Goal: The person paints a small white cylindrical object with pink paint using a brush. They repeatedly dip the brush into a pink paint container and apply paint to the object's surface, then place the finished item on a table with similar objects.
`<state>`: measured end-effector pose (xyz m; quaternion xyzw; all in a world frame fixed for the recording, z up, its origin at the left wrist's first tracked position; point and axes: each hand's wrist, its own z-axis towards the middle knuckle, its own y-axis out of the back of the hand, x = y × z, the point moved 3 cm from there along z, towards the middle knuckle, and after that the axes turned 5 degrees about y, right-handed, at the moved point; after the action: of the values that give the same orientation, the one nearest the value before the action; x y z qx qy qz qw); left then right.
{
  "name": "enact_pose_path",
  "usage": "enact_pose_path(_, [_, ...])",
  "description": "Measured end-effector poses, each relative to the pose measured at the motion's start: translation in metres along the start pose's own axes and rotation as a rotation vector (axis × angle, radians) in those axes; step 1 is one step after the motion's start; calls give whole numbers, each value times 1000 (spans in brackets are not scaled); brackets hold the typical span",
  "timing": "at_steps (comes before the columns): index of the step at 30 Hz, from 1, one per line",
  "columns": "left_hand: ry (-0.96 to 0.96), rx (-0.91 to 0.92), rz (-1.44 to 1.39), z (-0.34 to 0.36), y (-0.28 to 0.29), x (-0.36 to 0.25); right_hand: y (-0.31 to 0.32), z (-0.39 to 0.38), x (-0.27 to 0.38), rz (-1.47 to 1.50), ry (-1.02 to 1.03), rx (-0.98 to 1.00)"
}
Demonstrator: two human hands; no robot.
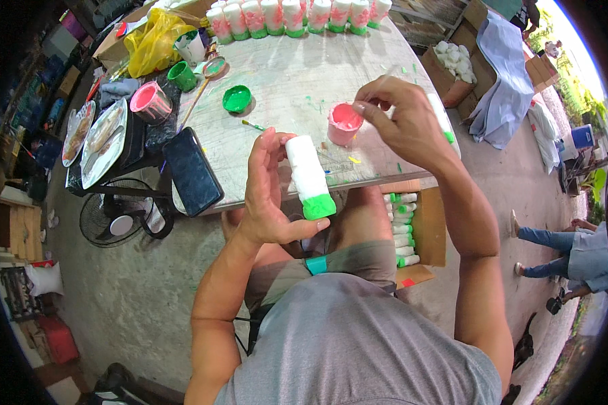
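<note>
My left hand point(267, 185) grips a white cylinder point(305, 165) with a bright green end, between the fingertips and the thumb. The piece is tilted, green end toward me, above the table's near edge. My right hand point(402, 118) is closed in a pinch beside a small cup of pink paint point(344, 123). A thin, pale, blurred stick, apparently a paintbrush point(390, 73), rises from those fingers; its tip is hard to make out at the cup. A green-tipped paintbrush point(253, 125) lies on the table near my left fingers, and a round green paint lid point(237, 99) sits beyond it.
Pink, white and green cylinders point(294, 17) stand along the table's far edge. A phone point(192, 172), a pink paint can point(151, 103) and plates point(105, 142) are at left. Below the table is a carton of green-ended cylinders point(404, 229); a fan point(118, 216) stands lower left.
</note>
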<state>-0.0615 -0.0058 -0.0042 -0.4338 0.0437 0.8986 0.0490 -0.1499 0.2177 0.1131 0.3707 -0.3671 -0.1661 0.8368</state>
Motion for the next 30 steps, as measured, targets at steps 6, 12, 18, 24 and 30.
enact_pose_path(6, [41, -5, -115, 1, 3, 3, 25, -2, 0, 52, -2, -87])
enact_pose_path(12, [105, -13, -74, -3, 6, 7, 37, -20, 5, 65, -1, 44])
enact_pose_path(18, [64, -9, -66, 2, 3, 4, 51, -34, -7, 136, 8, -130])
enact_pose_path(24, [36, -48, -49, 5, -1, 2, 17, -52, -37, 532, -226, -377])
enact_pose_path(30, [17, -14, -44, 5, 1, 2, 10, -62, -62, 593, -297, -541])
